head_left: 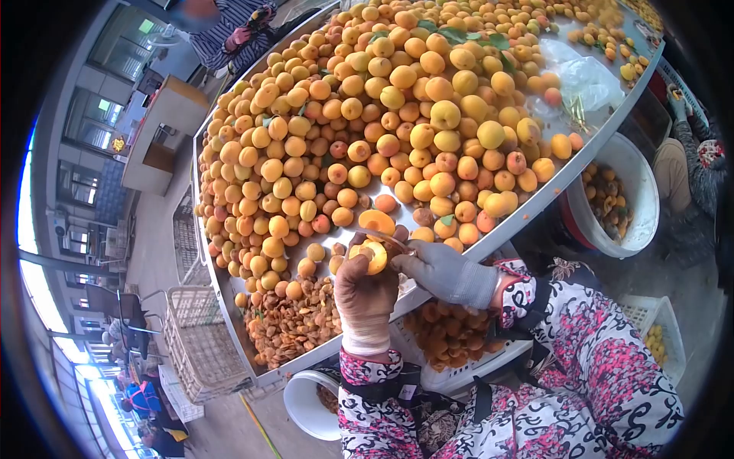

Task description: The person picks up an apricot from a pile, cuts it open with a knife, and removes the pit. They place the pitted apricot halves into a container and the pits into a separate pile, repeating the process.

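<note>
Above the near edge of a metal table (535, 200), my left hand (365, 294), wrapped at the wrist, holds an opened apricot (370, 256) with its orange flesh showing. My right hand (449, 271) wears a grey glove and grips a thin knife (384, 239), whose blade lies across the fruit. Just beyond, another cut apricot face (377, 222) shows, partly hidden by the blade. A large heap of whole apricots (445, 115) covers the table. Brown pits or dried pieces (294, 325) are piled left of my left hand.
Below the table edge sits a crate of apricot halves (451, 333). White buckets stand at right (641, 195) and lower left (302, 405). A plastic bag (581, 76) lies at the back right. Wire baskets (200, 336) stand left. Other people are at upper left (241, 34) and right (699, 164).
</note>
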The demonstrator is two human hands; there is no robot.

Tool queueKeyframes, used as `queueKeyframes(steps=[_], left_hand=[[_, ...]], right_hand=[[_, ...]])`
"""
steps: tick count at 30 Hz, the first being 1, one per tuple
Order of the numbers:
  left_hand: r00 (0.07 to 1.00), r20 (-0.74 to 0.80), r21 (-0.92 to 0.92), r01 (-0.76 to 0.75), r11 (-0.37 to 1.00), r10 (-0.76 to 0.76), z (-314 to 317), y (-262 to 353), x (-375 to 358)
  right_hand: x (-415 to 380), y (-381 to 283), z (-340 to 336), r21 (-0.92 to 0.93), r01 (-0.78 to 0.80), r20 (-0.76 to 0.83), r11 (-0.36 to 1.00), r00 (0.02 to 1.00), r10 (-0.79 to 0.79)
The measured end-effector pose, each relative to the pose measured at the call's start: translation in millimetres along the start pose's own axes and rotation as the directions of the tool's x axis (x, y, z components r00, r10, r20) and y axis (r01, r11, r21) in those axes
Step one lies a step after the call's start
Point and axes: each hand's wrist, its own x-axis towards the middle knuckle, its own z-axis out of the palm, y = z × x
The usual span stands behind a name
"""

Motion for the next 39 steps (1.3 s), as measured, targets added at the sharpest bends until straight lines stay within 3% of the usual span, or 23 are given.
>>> queueKeyframes(steps=[1,5,7,8,11,15,17,19,20,21,22,23,24,25,26,28,32,34,37,39], left_hand=[[1.000,-0.001,0.000,-0.001,1.000,0.001,-2,3,-1],[1.000,-0.023,0.046,-0.015,0.999,0.016,-6,2,-11],[0.995,-0.101,0.249,0.041,0.968,-0.016,6,-4,-18],[0.992,-0.101,0.345,0.100,0.933,-0.069,10,-6,-20],[0.996,-0.023,0.552,0.083,0.829,-0.085,19,-11,-25],[0.981,-0.104,0.509,0.196,0.838,-0.167,2,-3,-20],[0.987,-0.131,0.264,0.123,0.957,-0.091,-13,-2,-14],[0.992,-0.102,0.230,0.100,0.968,-0.079,-8,-1,-15],[0.984,-0.156,0.159,0.111,0.981,-0.086,-6,-2,-15],[0.972,-0.211,0.085,0.119,0.989,-0.099,-6,-4,-14],[0.949,-0.305,0.177,0.136,0.975,-0.077,-11,-9,-10],[0.948,-0.306,0.174,0.142,0.975,-0.083,-15,-12,-10],[0.967,-0.208,0.132,0.178,0.975,-0.148,-14,-15,-10],[0.972,-0.102,0.093,0.220,0.971,-0.210,-12,-19,-9],[0.976,-0.133,0.235,0.200,0.951,-0.173,-7,-25,-10],[0.970,-0.140,0.239,0.227,0.944,-0.197,5,-36,-10],[0.950,-0.228,0.231,0.266,0.936,-0.214,20,-57,-6],[0.946,-0.251,0.204,0.260,0.944,-0.207,28,-61,-2],[0.960,-0.200,0.208,0.236,0.949,-0.195,30,-64,1],[0.995,0.010,0.314,0.088,0.945,-0.095,26,-66,-1]], right_hand=[[1,1,-3,-0.115,0.138,-0.007,0.984,0.990,-0.140],[-5,-20,-27,-0.219,0.079,-0.034,0.972,0.995,-0.088],[-7,-33,-30,-0.447,0.101,-0.207,0.889,0.955,-0.212],[-8,-42,-33,-0.435,0.112,-0.168,0.893,0.965,-0.203],[2,-25,-35,-0.463,0.181,-0.048,0.868,0.972,-0.229],[-4,-29,-38,-0.518,0.199,-0.098,0.832,0.952,-0.288],[-6,-42,-46,-0.497,0.138,-0.106,0.857,0.970,-0.218],[-9,-50,-56,-0.347,0.043,0.211,0.937,0.977,0.033],[-5,-32,-53,-0.501,0.254,0.287,0.828,0.951,-0.118],[-6,-37,-53,-0.500,0.250,0.283,0.829,0.952,-0.116],[-9,-49,-52,-0.348,0.186,0.267,0.919,0.959,-0.093],[-11,-58,-51,-0.185,0.116,0.256,0.976,0.964,-0.066],[-9,-63,-52,0.002,-0.006,0.170,1.000,0.985,0.005],[-7,-61,-56,0.160,0.020,0.111,0.987,0.993,-0.038],[-4,-56,-54,0.363,0.064,0.020,0.929,0.997,-0.076],[0,-59,-48,0.640,0.183,-0.161,0.746,0.982,-0.103],[1,-62,-46,0.688,0.276,-0.257,0.671,0.958,-0.130],[4,-58,-43,0.631,0.431,-0.319,0.645,0.902,-0.291],[-1,-63,-40,0.593,0.398,-0.323,0.700,0.914,-0.245],[2,-59,-41,0.562,0.391,-0.307,0.729,0.917,-0.255]])
